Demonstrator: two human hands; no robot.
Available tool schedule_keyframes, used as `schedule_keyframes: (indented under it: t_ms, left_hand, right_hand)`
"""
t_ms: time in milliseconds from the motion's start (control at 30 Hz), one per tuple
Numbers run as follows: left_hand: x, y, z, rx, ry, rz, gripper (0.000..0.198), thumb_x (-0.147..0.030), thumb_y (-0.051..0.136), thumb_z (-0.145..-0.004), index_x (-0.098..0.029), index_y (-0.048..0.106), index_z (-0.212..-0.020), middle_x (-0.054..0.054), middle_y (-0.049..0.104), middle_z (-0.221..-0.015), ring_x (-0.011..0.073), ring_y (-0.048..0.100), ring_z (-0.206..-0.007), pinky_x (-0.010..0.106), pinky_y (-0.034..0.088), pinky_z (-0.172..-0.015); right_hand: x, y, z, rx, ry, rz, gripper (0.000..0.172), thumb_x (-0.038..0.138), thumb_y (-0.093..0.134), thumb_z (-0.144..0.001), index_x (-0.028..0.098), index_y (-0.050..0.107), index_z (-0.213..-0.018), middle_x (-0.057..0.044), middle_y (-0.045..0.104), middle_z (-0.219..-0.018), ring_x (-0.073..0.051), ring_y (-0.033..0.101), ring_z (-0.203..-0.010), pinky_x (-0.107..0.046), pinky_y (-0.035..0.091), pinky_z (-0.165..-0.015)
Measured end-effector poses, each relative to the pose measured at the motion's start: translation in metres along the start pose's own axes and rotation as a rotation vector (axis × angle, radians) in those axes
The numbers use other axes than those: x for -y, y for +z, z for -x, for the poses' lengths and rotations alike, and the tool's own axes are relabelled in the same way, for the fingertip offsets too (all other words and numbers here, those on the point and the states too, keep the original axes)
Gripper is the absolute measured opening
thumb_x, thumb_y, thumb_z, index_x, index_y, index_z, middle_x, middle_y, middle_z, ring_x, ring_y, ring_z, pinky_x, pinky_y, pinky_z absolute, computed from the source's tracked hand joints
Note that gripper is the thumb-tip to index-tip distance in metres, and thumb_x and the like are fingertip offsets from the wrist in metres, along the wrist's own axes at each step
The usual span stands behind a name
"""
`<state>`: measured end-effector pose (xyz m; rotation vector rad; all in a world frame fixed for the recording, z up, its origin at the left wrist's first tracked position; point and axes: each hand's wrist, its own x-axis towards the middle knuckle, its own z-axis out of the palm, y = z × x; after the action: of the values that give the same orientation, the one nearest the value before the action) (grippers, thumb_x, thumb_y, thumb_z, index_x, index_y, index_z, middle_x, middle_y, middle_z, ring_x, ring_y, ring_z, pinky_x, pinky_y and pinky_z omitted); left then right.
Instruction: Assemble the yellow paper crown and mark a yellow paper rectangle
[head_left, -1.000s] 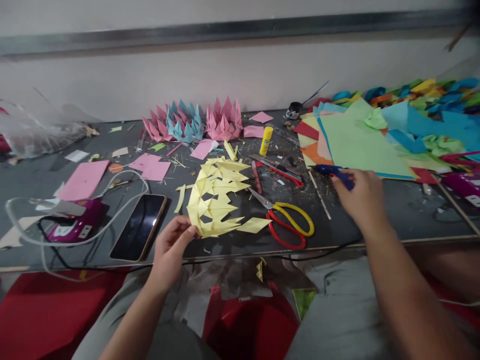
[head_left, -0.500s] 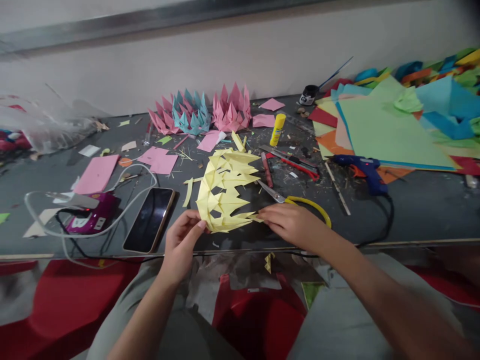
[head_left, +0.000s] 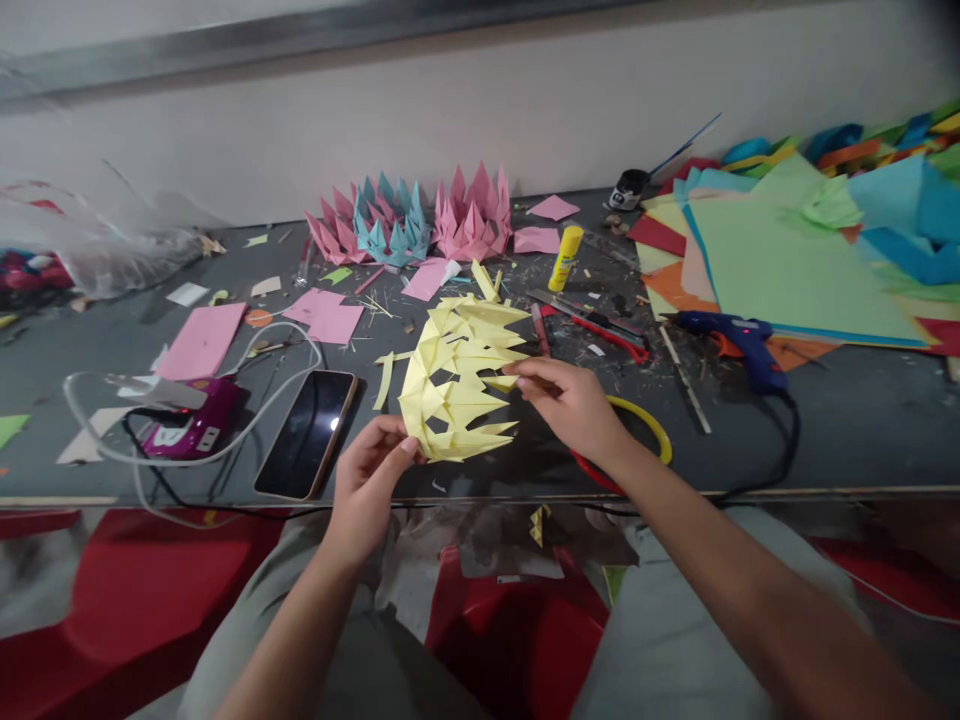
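Observation:
A yellow folded-paper crown (head_left: 450,385) lies on its side at the front of the table, its points facing right. My left hand (head_left: 373,480) pinches the crown's near lower edge between thumb and fingers. At the other side, my right hand (head_left: 570,405) has its thumb and fingers closed on one of the crown's paper points. Under and beside that hand lie scissors (head_left: 651,415) with yellow and red handles, their blades mostly hidden. Yellow paper strips (head_left: 385,382) rest left of the crown.
Pink and blue paper crowns (head_left: 472,215) stand by the wall. A glue stick (head_left: 565,258), cutter knife (head_left: 600,325) and glue gun (head_left: 739,345) are to the right, with stacked coloured paper (head_left: 787,260). A phone (head_left: 306,435) and purple power adapter (head_left: 191,425) with cables lie left.
My right hand has moved up from the crown's nearest point to one farther back, now covering the scissor blades. My left hand keeps its hold. The view has shifted slightly.

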<state>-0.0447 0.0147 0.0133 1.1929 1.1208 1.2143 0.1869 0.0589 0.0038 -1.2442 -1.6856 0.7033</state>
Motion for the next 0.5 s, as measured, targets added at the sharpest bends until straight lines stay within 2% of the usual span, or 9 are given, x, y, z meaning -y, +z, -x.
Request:
schedule_keyframes:
  t_ms: [100, 200, 300, 500]
  left_hand:
    - [0.000, 0.000, 0.000, -0.015, 0.004, -0.013, 0.010, -0.026, 0.064, -0.077, -0.017, 0.061, -0.078, 0.000, 0.060, -0.067, 0.0110, 0.056, -0.062, 0.022, 0.045, -0.060]
    - [0.000, 0.001, -0.001, -0.034, 0.013, -0.020, 0.011, -0.027, 0.064, -0.076, -0.017, 0.061, -0.077, 0.000, 0.060, -0.065, 0.0116, 0.055, -0.061, 0.023, 0.044, -0.059]
    - [0.000, 0.003, -0.002, -0.043, 0.019, -0.020, 0.010, -0.027, 0.065, -0.075, -0.018, 0.061, -0.076, 0.000, 0.060, -0.065, 0.0111, 0.055, -0.060, 0.022, 0.044, -0.059]
    - [-0.003, 0.007, -0.004, -0.065, 0.043, -0.011, 0.009, -0.026, 0.065, -0.073, -0.018, 0.061, -0.075, -0.001, 0.059, -0.064, 0.0096, 0.054, -0.058, 0.020, 0.044, -0.056]
  right_hand:
    - [-0.001, 0.010, -0.008, 0.011, -0.165, 0.152, 0.026, 0.013, 0.047, -0.082, 0.019, 0.069, -0.093, -0.005, 0.071, -0.099, -0.016, 0.065, -0.094, -0.031, 0.050, -0.086]
    - [-0.003, 0.015, -0.010, 0.114, -0.269, 0.246, 0.031, 0.010, 0.043, -0.083, 0.015, 0.068, -0.100, -0.007, 0.069, -0.104, -0.016, 0.064, -0.097, -0.030, 0.049, -0.090]
    - [-0.005, 0.016, -0.009, 0.222, -0.285, 0.329, 0.034, 0.009, 0.042, -0.083, 0.015, 0.066, -0.106, -0.006, 0.067, -0.110, -0.016, 0.060, -0.105, -0.031, 0.047, -0.094]
    - [-0.010, 0.019, -0.011, 0.322, -0.262, 0.415, 0.035, 0.010, 0.043, -0.085, 0.017, 0.064, -0.112, -0.004, 0.064, -0.117, -0.016, 0.055, -0.113, -0.034, 0.042, -0.101]
